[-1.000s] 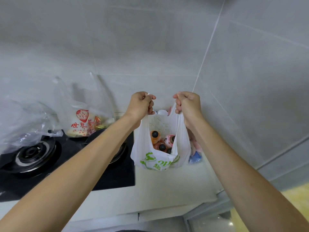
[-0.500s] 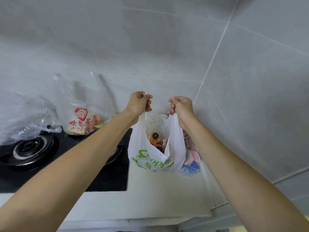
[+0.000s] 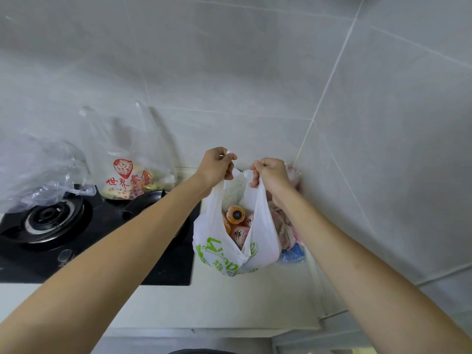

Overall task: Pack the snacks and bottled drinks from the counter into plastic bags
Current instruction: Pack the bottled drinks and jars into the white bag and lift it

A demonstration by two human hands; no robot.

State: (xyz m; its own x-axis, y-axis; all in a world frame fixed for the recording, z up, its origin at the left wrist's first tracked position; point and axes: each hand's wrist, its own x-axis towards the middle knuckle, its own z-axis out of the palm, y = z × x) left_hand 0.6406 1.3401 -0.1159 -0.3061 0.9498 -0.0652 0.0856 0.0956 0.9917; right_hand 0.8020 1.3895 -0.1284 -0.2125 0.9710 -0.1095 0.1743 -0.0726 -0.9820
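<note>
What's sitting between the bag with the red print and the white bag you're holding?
In the head view, the left forearm crosses that stretch above the black stove top, between the red-print bag and the white bag.

Pink packets half behind bag

Head camera looks forward and down, close over the counter.
</note>
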